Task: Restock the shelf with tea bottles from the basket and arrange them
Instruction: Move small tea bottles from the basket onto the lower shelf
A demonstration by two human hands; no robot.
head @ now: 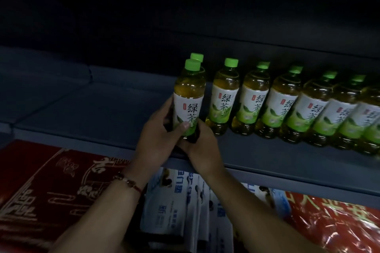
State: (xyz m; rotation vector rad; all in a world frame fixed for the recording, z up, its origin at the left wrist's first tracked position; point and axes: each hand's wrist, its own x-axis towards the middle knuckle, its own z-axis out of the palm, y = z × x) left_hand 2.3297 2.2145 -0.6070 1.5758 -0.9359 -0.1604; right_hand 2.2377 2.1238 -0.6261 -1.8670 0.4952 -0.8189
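The clear plastic, green-capped tea bottle (188, 98) gripped by both hands reads 绿茶 in dark characters on its white-and-green label. The same 绿茶 shows on the matching bottles (253, 100) standing to the right of the hands. Other print is unreadable.

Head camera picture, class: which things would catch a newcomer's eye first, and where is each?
First the green tea bottle at centre, upright at the left end of the row, gripped low down by the left hand and right hand. Next the row of green-capped tea bottles running right along the dark shelf. Below left lies a red carton with gold lettering.
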